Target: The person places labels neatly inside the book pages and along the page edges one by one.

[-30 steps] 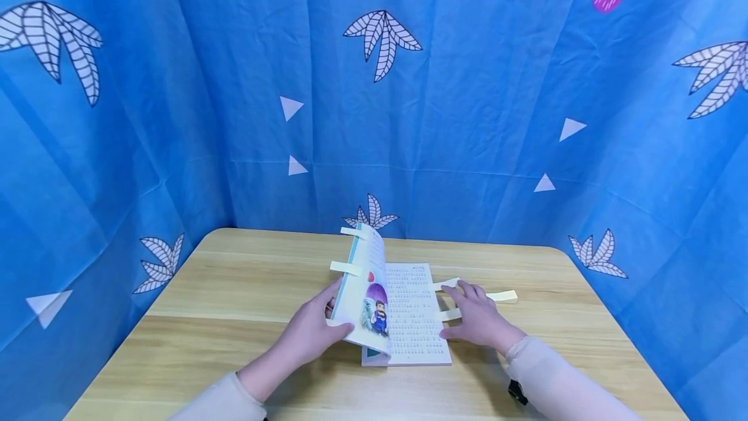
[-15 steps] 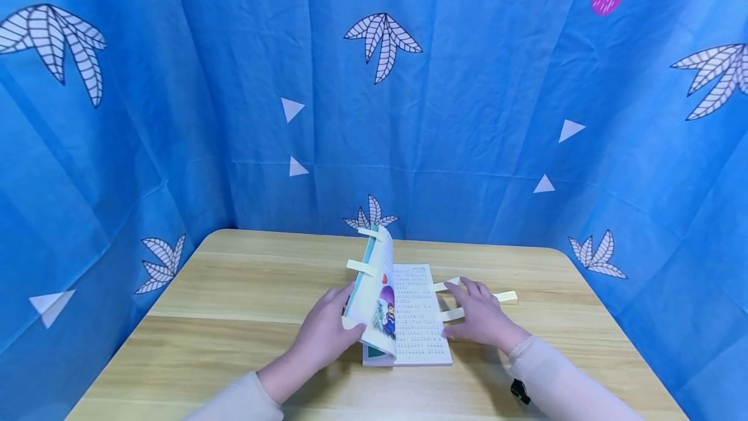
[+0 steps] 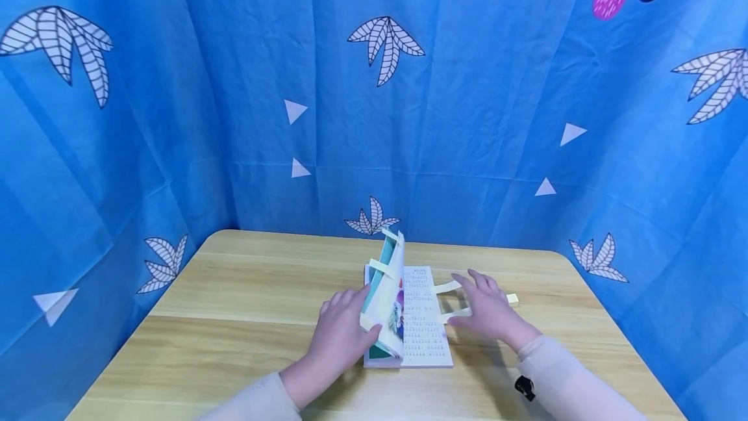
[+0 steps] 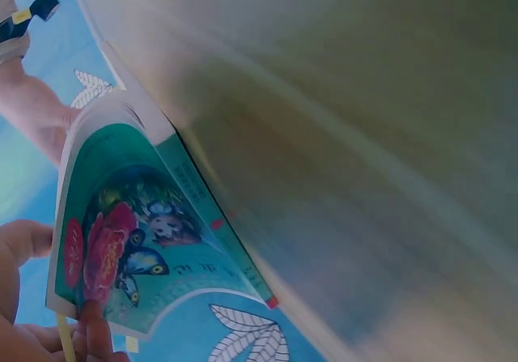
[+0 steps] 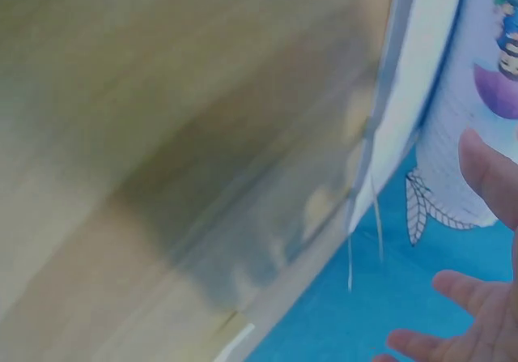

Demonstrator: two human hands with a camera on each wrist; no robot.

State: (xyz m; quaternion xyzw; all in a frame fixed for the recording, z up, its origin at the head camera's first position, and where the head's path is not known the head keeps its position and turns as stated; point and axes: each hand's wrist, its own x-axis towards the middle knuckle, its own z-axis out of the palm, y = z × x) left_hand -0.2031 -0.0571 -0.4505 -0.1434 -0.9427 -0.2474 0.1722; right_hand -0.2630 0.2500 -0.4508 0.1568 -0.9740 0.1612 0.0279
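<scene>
An open book (image 3: 425,336) lies on the table, its right page full of printed text. My left hand (image 3: 345,330) pinches the raised front part, thumb over the inner page and fingers behind the cover. That green cover (image 4: 154,216) shows a picture in the left wrist view. Pale paper strips (image 3: 382,268) stick out from the raised pages' edge. Two more strips (image 3: 447,287) jut from the right page's edge. My right hand (image 3: 489,307) hovers beside them with spread fingers, holding nothing; the right wrist view shows its fingers (image 5: 461,291) apart from the book.
A small pale-yellow block (image 3: 512,299) sits on the table just beyond the right hand. The wooden table (image 3: 245,291) backs onto a blue patterned curtain (image 3: 245,115). A black strap piece (image 3: 524,387) shows under the right sleeve.
My left hand has swung the raised cover and pages rightward, more upright and over part of the right page. The right hand has lifted slightly and shifted a little right.
</scene>
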